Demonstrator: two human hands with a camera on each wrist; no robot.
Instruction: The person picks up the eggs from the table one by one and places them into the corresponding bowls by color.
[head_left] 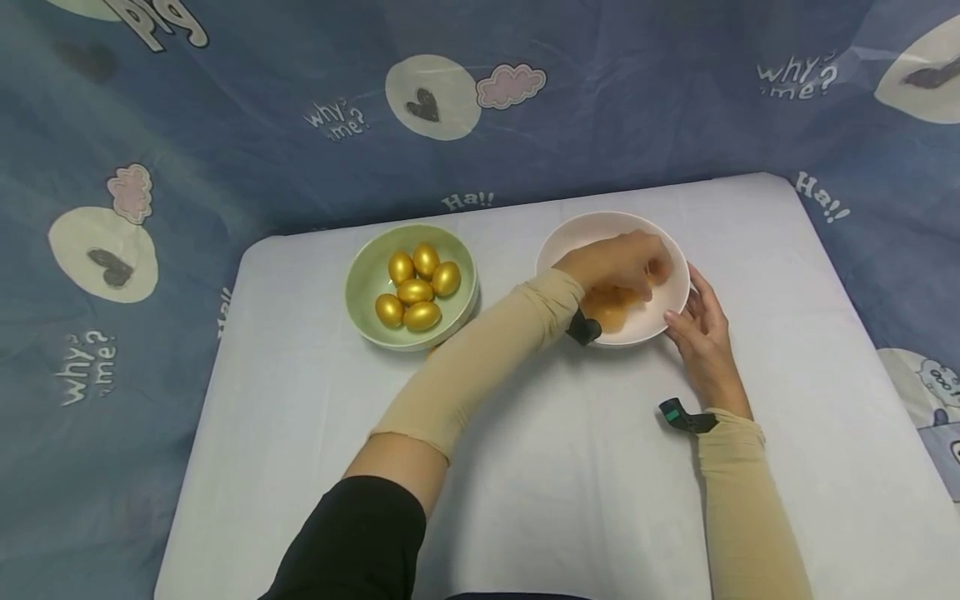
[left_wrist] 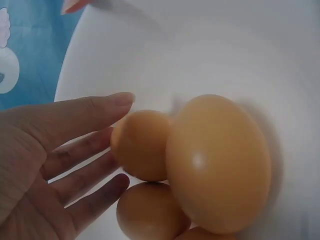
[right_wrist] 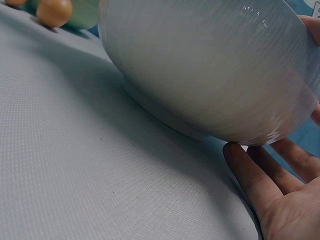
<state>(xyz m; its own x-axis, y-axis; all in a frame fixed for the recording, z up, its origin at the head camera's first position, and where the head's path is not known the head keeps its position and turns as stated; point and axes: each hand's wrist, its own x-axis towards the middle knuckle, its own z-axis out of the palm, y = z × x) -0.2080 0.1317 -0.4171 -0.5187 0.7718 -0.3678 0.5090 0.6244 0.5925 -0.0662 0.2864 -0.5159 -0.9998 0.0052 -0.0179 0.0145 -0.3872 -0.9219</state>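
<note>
A white bowl (head_left: 603,223) at the right holds several brown eggs (head_left: 609,312). My left hand (head_left: 621,260) reaches inside it from the left. In the left wrist view, the thumb and fingers pinch one egg (left_wrist: 142,147) from its left side, beside a larger-looking egg (left_wrist: 217,165) and another egg (left_wrist: 150,212) below. At the bowl's right side, my right hand (head_left: 703,335) grips it, thumb at the front rim. Under the bowl wall, the right wrist view shows fingers (right_wrist: 252,175) of this hand supporting its lower side.
A pale green bowl (head_left: 360,287) with several golden eggs (head_left: 414,292) stands left of the white one. One egg (right_wrist: 55,11) lies on the white table (head_left: 570,467) by the green bowl, mostly hidden by my left sleeve in the head view. Blue patterned cloth (head_left: 615,125) rises behind.
</note>
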